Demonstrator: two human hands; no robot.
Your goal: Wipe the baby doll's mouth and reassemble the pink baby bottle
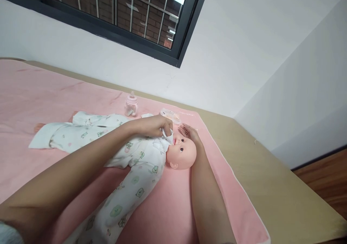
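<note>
A baby doll [182,155] lies on its back on a pink mat [165,208], its head toward the right. It wears a white sleepsuit [151,161] printed with small green animals, and one long sleeve stretches toward me. My left hand [157,126] reaches across the doll's chest, fingers closed on a white cloth [167,137] beside its mouth and chin. I cannot tell whether this is a loose wipe or part of the collar. On the far side of the doll's head, my right hand [189,132] rests with fingers stretched out, its wrist against the crown.
A pink-topped baby bottle [131,105] stands upright behind the doll. Near the mat's far edge lies a clear and white plastic packet [170,116]. The wooden tabletop [244,157] shows past the mat, with a white wall and a barred window [130,9] behind.
</note>
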